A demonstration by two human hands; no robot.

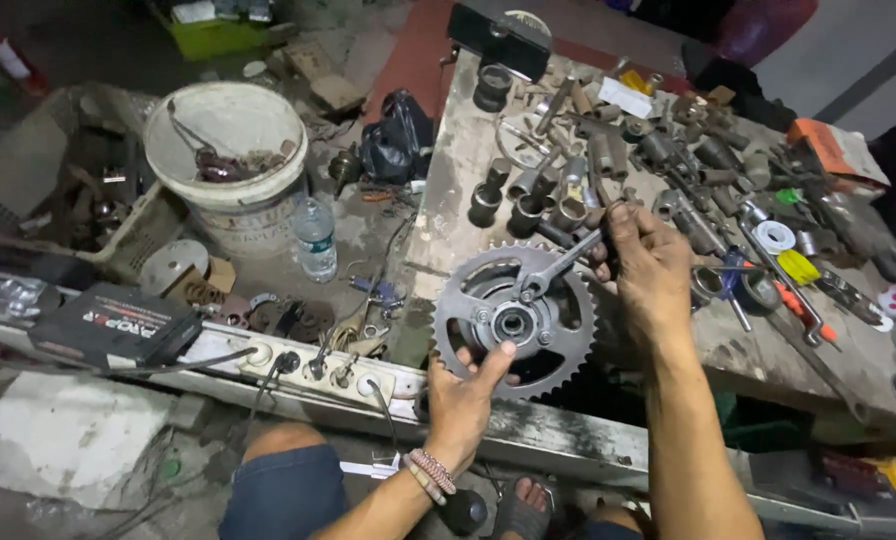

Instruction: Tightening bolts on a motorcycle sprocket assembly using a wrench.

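A large toothed metal sprocket (pixel 468 300) lies flat at the near left corner of a grimy workbench (pixel 448 180). My left hand (pixel 465 395) grips the sprocket's near rim, thumb on top. My right hand (pixel 646 265) holds the handle of a steel wrench (pixel 558 265). The wrench head sits on a bolt just right of the sprocket's hub. Beaded bands circle my left wrist.
Sockets, nuts and hand tools (pixel 658 160) crowd the bench behind the sprocket. On the floor to the left stand a white bucket (pixel 230 150) of parts, a plastic water bottle (pixel 316 238) and a black battery (pixel 118 325). A rail with cables (pixel 308 370) runs along the front.
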